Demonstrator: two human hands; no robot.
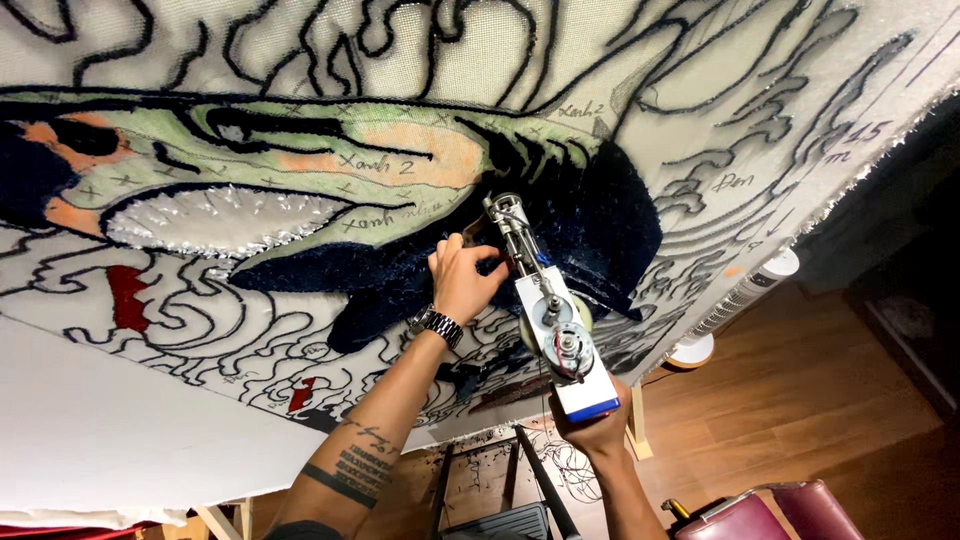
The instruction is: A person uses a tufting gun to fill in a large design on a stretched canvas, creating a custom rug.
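Up close, white-bodied tufting gun [548, 318] with bare metal needle, blue base edge.

A wooden plank floor [800, 400] is showing at the lower right, glowing warm brown under indoor light. A white tower fan [740, 300] is standing on it, just beside the edge of the stretched cloth. Pale wooden frame legs [636, 430] are resting on the floor nearby. Dark metal legs [540, 480] are angling down beneath the frame. A maroon padded seat [760, 515] is peeking in at the bottom edge. The far right corner [910, 250] is lying in deep shadow.
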